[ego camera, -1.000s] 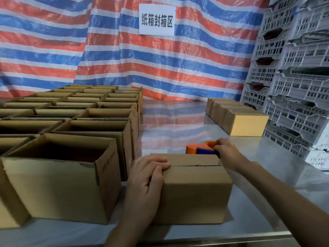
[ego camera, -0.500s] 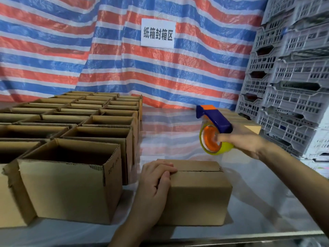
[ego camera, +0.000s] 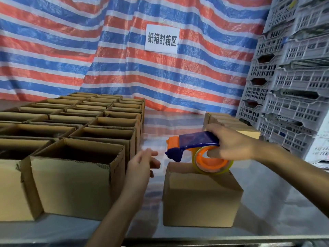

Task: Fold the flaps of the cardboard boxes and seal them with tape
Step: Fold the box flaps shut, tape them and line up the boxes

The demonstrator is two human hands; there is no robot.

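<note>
A small closed cardboard box [ego camera: 201,198] stands on the steel table [ego camera: 277,207] in front of me, flaps folded down. My right hand [ego camera: 229,145] grips a blue and orange tape dispenser [ego camera: 194,147] with a yellowish tape roll, held just above the box's top, its nose pointing left. My left hand [ego camera: 140,166] hovers left of the box, fingers loosely spread, holding nothing, a little short of the dispenser's nose.
Several open cardboard boxes [ego camera: 74,177] fill the table's left side in rows. A few closed boxes [ego camera: 229,123] sit at the back right. Stacked grey plastic crates [ego camera: 292,86] stand at the right. A striped tarp with a white sign [ego camera: 162,38] hangs behind.
My right hand picked the dispenser up from behind the box, lifted it and brought it down over the box's top. My left hand came off the box's left edge.
</note>
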